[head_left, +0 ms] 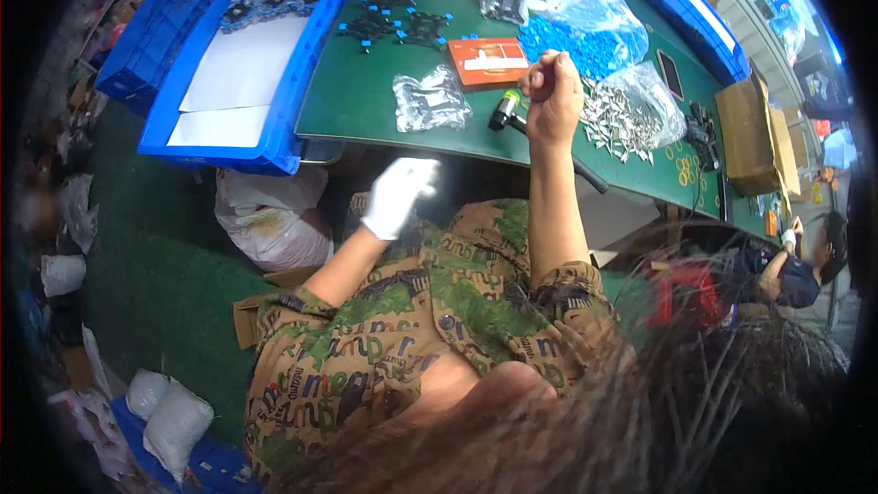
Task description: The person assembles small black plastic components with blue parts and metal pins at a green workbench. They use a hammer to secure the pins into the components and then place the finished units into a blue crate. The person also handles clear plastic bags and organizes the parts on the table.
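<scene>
My left hand [397, 199], in a white glove, hangs over my lap just off the table's front edge. Its fingers look loosely stretched out, slightly blurred, with nothing visible in them. Bare and raised above the table, my right hand [555, 102] has its fingers curled toward the thumb; anything pinched there is too small to make out. Below it lies a black electric screwdriver [505, 112] with a yellow-green ring, partly hidden by my forearm. Around that hand are an orange box [487, 62], a heap of small blue pieces [585, 46] and silver metal pins [622, 123]. A clear-bagged black part [432, 101] lies left of the screwdriver.
Several black frames with blue tabs [402, 23] lie at the back left. A long blue bin [274, 142] overhangs the table's left end. Rightward are a phone [670, 74], yellow rings [690, 169] and a cardboard box [752, 137]. Another person [786, 274] sits far right.
</scene>
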